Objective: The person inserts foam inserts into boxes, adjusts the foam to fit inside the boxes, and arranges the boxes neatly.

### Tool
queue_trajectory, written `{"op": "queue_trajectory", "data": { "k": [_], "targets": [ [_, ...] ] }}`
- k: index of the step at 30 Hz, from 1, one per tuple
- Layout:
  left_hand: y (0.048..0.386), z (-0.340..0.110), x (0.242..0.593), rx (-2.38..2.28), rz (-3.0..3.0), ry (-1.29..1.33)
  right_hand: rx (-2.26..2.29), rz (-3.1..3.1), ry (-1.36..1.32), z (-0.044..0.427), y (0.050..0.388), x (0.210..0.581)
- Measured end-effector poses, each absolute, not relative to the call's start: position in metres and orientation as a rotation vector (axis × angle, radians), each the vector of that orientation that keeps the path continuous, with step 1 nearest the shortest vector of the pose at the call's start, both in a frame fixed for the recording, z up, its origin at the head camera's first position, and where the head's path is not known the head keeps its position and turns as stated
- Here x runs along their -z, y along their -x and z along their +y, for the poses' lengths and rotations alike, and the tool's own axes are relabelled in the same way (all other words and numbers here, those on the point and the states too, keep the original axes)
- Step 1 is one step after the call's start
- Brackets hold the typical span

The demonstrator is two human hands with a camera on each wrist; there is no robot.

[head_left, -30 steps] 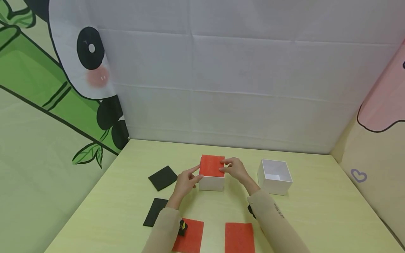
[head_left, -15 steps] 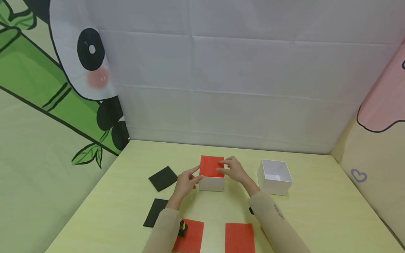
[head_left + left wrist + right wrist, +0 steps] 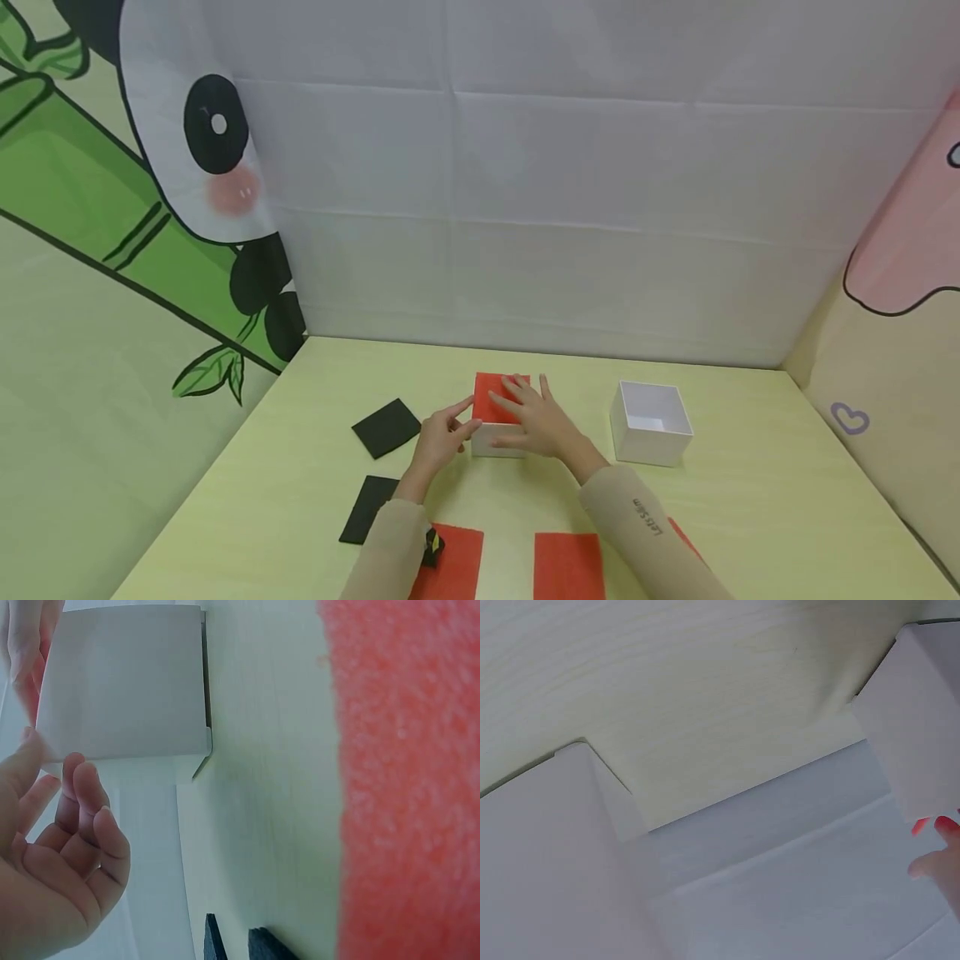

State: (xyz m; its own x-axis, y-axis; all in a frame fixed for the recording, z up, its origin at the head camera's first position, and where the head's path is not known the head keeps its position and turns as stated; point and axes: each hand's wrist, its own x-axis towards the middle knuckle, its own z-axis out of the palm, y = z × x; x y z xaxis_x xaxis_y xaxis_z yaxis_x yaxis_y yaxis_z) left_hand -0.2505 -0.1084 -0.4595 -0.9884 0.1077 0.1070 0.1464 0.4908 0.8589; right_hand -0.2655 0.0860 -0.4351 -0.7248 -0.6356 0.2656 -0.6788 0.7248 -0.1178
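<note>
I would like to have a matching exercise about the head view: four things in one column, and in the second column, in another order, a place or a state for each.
Things:
1. Left hand
2. Right hand
3. Uncovered white box
4. Black sheets

Places and states:
A. Fingers spread over a red sheet
B. Lying on the left part of the table
C. At the left side of the red-topped box
D. Standing to the right of both hands

Right pairs: 1-C, 2-A, 3-D, 4-B
</note>
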Motion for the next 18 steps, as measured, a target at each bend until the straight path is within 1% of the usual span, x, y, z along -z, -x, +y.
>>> {"op": "queue_trajectory", "data": {
  "k": [5,18],
  "targets": [
    [0.2503,-0.1097,0.4602,1.545,-2.680,0.247,-0.267,-2.737,-1.094,0.0813,0.2648,0.4348],
    [0.2512,-0.1095,0.4602,1.562,-2.676,0.244,-0.361,-2.880,-1.137,0.0795,0.2664,0.4303]
  ]
}}
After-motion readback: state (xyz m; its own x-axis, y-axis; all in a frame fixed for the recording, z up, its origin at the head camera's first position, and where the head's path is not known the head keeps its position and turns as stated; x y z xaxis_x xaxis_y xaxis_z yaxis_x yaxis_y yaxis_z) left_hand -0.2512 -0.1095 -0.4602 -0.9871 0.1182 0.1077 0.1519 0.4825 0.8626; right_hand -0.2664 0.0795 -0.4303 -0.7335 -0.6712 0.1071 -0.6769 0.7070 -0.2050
